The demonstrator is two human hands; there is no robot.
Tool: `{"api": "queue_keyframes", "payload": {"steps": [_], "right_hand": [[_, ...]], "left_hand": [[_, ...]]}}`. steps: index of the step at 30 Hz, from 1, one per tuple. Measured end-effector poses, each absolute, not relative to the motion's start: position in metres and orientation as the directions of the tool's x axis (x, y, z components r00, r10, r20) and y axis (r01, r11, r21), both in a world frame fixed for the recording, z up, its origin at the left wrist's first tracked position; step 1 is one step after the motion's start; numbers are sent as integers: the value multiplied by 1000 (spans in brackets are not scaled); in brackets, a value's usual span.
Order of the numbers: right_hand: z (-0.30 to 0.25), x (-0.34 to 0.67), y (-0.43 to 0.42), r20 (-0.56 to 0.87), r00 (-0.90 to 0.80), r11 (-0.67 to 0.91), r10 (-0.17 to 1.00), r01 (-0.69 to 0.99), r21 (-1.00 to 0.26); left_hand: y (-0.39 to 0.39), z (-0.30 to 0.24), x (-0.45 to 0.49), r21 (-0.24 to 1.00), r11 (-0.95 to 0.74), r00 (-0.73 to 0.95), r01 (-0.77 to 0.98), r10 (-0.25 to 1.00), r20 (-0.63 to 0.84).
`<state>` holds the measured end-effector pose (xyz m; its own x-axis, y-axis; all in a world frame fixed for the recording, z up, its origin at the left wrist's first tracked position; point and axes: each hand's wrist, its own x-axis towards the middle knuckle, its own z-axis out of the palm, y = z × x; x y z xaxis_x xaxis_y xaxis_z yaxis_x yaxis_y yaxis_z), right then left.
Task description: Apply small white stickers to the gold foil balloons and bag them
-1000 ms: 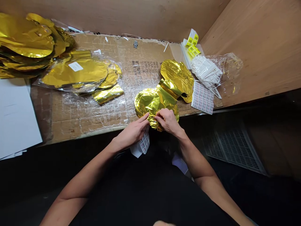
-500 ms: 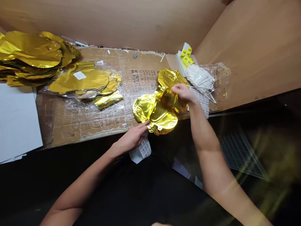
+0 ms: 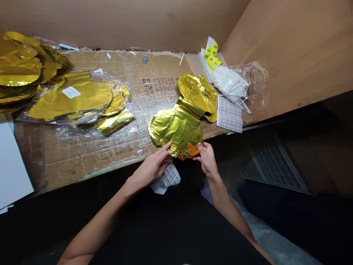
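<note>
A gold foil balloon (image 3: 176,127), flat and empty of air, lies at the table's front edge with more folded gold foil (image 3: 197,92) behind it. My right hand (image 3: 206,160) pinches the balloon's near right edge between thumb and fingers. A folded sheet of small printed stickers (image 3: 171,176) hangs below the table edge from my left hand (image 3: 151,167). The left fingertips rest on the balloon's near left edge, and the fingers around the sheet are partly hidden.
Gold foil balloons in a clear bag (image 3: 74,97) lie left, beside a larger gold foil pile (image 3: 19,66). White sheets (image 3: 13,158) are at the far left. At right are another sticker sheet (image 3: 230,114), white sticks (image 3: 231,82) and yellow labels (image 3: 212,55), near the wooden side wall (image 3: 298,55).
My right hand has come down from the far foil to the balloon's near edge. The near balloon now lies flatter and more spread out. My left hand still holds the sticker sheet.
</note>
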<state>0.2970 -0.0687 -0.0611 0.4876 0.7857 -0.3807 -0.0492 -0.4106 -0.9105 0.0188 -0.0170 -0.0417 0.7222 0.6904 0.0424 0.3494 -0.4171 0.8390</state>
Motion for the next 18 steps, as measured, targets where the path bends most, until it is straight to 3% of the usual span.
{"api": "queue_keyframes", "payload": {"steps": [4, 9, 15, 18], "right_hand": [[-51, 283, -62, -520, 320, -465, 792, -234, -854], [-28, 284, -30, -527, 344, -461, 777, -258, -849], [-19, 287, 24, -499, 335, -525, 800, -14, -851], [-14, 296, 25, -341, 350, -463, 873, 369, -806]], "left_hand": [[-10, -34, 18, 836, -402, 742, 373, 671, -8], [13, -32, 20, 827, -386, 720, 409, 693, -32], [37, -23, 17, 937, -185, 572, 295, 820, -19], [29, -17, 12, 998, 29, 382, 57, 923, -48]]}}
